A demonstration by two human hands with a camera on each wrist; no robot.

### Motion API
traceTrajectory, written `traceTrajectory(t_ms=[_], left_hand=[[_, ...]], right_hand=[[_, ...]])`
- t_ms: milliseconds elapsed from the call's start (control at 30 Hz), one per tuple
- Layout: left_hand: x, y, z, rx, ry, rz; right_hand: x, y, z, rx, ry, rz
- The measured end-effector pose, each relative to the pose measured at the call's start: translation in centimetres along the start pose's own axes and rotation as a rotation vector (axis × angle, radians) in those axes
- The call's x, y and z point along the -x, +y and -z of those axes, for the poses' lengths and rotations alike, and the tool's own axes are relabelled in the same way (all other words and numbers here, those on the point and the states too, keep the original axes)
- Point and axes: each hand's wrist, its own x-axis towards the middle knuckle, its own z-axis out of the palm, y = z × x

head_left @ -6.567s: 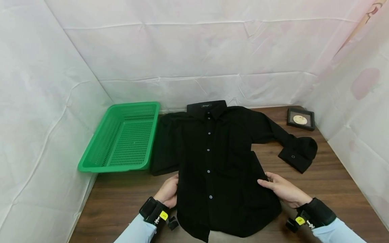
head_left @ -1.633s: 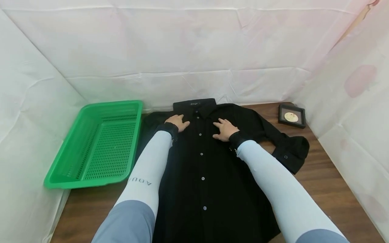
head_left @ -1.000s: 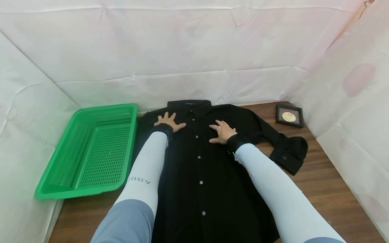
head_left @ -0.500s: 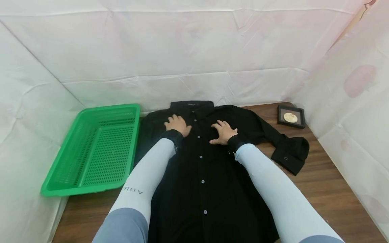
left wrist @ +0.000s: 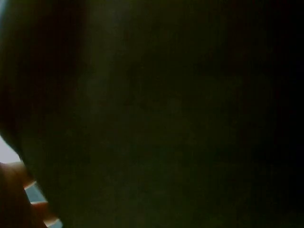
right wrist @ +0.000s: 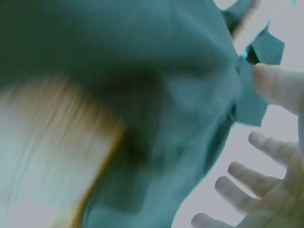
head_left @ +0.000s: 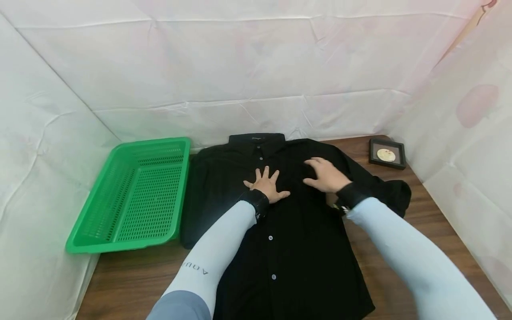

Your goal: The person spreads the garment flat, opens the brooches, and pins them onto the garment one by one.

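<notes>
A black button-up shirt (head_left: 304, 249) lies front side up, its collar toward the back wall. My left hand (head_left: 267, 186) rests on the middle of the chest with fingers spread, covering part of the button line. Over the chest pocket side, near the sleeve at the right, my right hand (head_left: 327, 176) hangs with fingers extended and nothing in its grasp. The right wrist view shows the spread right hand (right wrist: 266, 185) beside the blurred shirt cloth (right wrist: 190, 109). Dark fabric (left wrist: 156, 114) fills most of the left wrist view, with a few fingertips at its lower left corner.
A green plastic basket (head_left: 182, 186) stands left of the shirt, with nothing in it. Toward the back right corner sits a small black frame (head_left: 402, 165) with a round pale disc. White cloth walls (head_left: 240, 58) enclose the wooden table (head_left: 136, 278) on three sides.
Earlier both hands held the shirt's lower sides, then moved up to the chest. Since half a second ago, the left hand has slid right and nearer; the right hand has shifted right toward the sleeve.
</notes>
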Motion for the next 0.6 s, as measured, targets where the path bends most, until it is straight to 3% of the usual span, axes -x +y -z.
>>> traceTrajectory(t_ms=[200,367,467,600], left_hand=[[-0.4,0.0,-0.2,0.043,-0.012,0.005],[-0.5,-0.5,-0.1,0.04,-0.002,0.01],[-0.4,-0.8,0.3,0.028,-0.017,0.02],[-0.4,-1.0,0.6,0.015,-0.023,0.027]], right_hand=[[7.3,3.9,4.3,0.014,0.082,-0.18],[11.8,6.6,5.0,0.064,0.152,-0.32],[13.7,7.5,4.6,0.088,0.137,-0.392],[15.2,8.2,4.3,0.1,0.037,-0.479]])
